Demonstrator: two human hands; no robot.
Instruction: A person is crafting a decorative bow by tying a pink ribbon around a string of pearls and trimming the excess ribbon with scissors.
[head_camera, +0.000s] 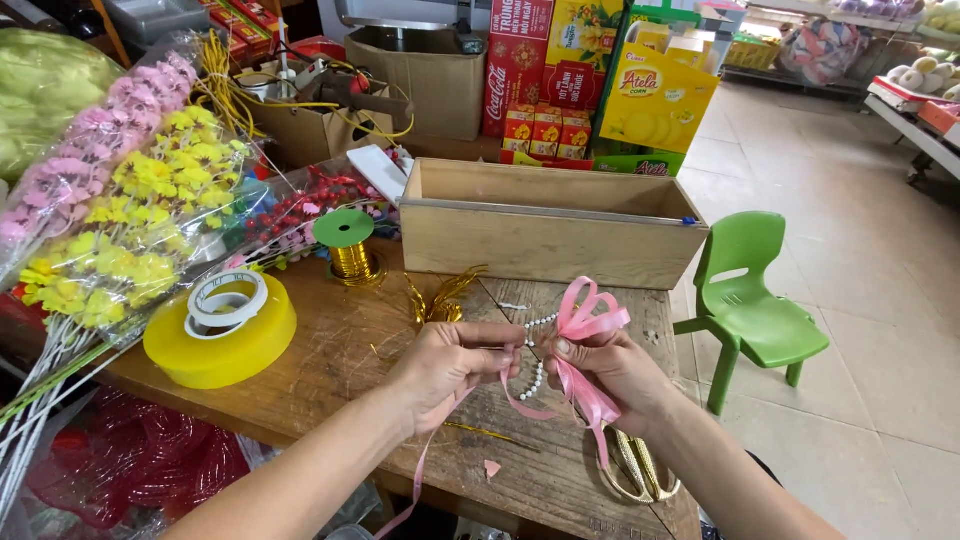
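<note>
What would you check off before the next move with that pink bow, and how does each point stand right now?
1. Bow gripped: ok. The right hand pinches the pink ribbon bow at its base.
2. Bead strand in place: ok. The white bead strand hangs between the two hands, at the bow's middle.
3. Other hand engaged: ok. The left hand holds the ribbon tail, which trails off the table edge.
4. Knot tight: cannot tell, the fingers hide it.
5. Scissors within reach: ok. The gold scissors lie on the wooden table under the right wrist.
6. Gold wire spool: ok, upright behind the hands.
</note>
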